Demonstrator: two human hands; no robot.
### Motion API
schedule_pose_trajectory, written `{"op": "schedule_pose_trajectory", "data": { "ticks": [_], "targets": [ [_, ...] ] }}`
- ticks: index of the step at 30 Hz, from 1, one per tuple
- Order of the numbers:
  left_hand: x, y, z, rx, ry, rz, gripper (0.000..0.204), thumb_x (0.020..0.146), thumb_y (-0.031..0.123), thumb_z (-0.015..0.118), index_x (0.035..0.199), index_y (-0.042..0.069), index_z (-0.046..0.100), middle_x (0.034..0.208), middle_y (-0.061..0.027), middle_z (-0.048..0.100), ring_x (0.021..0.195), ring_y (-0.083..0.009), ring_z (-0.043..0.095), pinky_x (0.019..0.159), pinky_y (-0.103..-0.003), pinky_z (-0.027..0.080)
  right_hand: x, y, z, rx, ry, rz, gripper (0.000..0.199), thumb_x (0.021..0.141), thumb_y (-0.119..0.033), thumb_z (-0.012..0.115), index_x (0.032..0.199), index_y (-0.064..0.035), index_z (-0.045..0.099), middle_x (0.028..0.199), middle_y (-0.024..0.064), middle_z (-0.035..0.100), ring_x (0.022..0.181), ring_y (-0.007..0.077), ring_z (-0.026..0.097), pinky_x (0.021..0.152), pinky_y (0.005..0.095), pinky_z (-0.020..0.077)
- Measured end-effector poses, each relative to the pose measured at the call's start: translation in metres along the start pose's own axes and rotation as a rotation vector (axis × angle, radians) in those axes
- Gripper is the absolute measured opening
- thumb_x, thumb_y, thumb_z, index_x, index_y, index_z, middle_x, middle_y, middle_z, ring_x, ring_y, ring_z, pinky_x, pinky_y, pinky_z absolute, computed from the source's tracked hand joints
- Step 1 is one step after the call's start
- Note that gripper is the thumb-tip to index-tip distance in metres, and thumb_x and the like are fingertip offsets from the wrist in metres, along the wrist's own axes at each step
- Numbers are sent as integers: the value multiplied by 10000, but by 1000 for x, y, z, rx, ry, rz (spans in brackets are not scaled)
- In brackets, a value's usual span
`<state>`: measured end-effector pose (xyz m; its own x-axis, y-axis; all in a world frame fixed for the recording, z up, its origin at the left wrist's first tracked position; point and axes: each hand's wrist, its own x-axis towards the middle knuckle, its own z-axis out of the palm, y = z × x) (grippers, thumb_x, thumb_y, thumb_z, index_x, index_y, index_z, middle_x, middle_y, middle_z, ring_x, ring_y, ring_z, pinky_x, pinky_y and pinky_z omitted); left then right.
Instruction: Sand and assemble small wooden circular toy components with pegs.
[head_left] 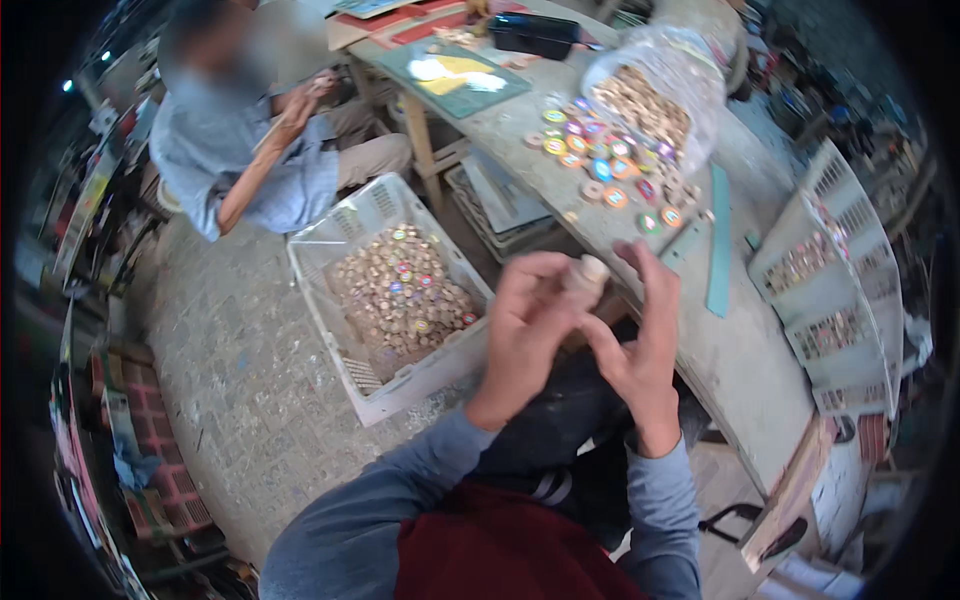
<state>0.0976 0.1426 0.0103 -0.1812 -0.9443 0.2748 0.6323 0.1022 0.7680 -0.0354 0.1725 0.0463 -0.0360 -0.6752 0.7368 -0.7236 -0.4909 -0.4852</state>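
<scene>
Between the thumb and fingers of my left hand [525,325] is a small pale wooden spool-like piece [590,272], held up near the table's edge. My right hand [640,355] is beside it with fingers spread; its thumb reaches close to the left fingertips, and whether they touch I cannot tell. Left of my hands, a white plastic crate [376,404] on the floor holds many small round wooden pieces [400,290], a few with coloured tops. On the table beyond my hands lie small discs with bright coloured faces [600,168].
A clear plastic bag [705,85] spills wooden pieces onto the table [745,390]. Near it lie a teal strip [718,240], a green mat [450,80] and a black case [535,35]. At right stands a divided white tray [840,280]. Another person [250,150] sits at far left.
</scene>
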Motion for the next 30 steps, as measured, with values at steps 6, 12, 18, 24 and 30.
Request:
{"op": "schedule_pose_trajectory", "data": {
  "ticks": [6,12,18,24,30],
  "targets": [
    [-2,0,7,-184,-95,43,310,990,42,601,1278,-19,502,1235,-157,605,1093,-255,667,964,-393,565,-11,-4,-19,100,65,-5,509,725,-38,801,1200,-25,617,1177,177,652,1075,363,609,928,421,492],
    [-14,-7,17,-87,-130,57,321,968,-49,607,1267,-25,493,1217,-141,597,1084,-184,637,938,-316,535,-22,-11,-34,106,34,-33,429,747,-52,787,1155,-40,652,1180,175,643,1061,357,612,900,415,500],
    [-5,-15,-11,294,-51,160,337,936,-86,621,1258,-24,541,1222,-81,531,1034,-143,618,871,-262,519,-35,-7,-61,35,110,94,320,783,-17,741,1100,-15,697,1180,177,640,1060,322,628,925,406,506],
    [17,-35,-153,1224,145,201,317,843,4,695,1160,-4,692,1067,-163,630,906,-250,682,789,-315,563,-46,6,-92,-40,214,246,168,869,25,657,1032,30,697,1116,165,660,1064,278,624,930,369,485],
    [-2,-58,-251,1503,269,82,335,842,48,690,1173,-1,698,1084,-172,659,966,-302,652,842,-386,531,-55,31,-97,-28,218,318,154,882,37,650,1027,30,699,1100,154,662,1012,261,632,898,338,490]
  ]
}}
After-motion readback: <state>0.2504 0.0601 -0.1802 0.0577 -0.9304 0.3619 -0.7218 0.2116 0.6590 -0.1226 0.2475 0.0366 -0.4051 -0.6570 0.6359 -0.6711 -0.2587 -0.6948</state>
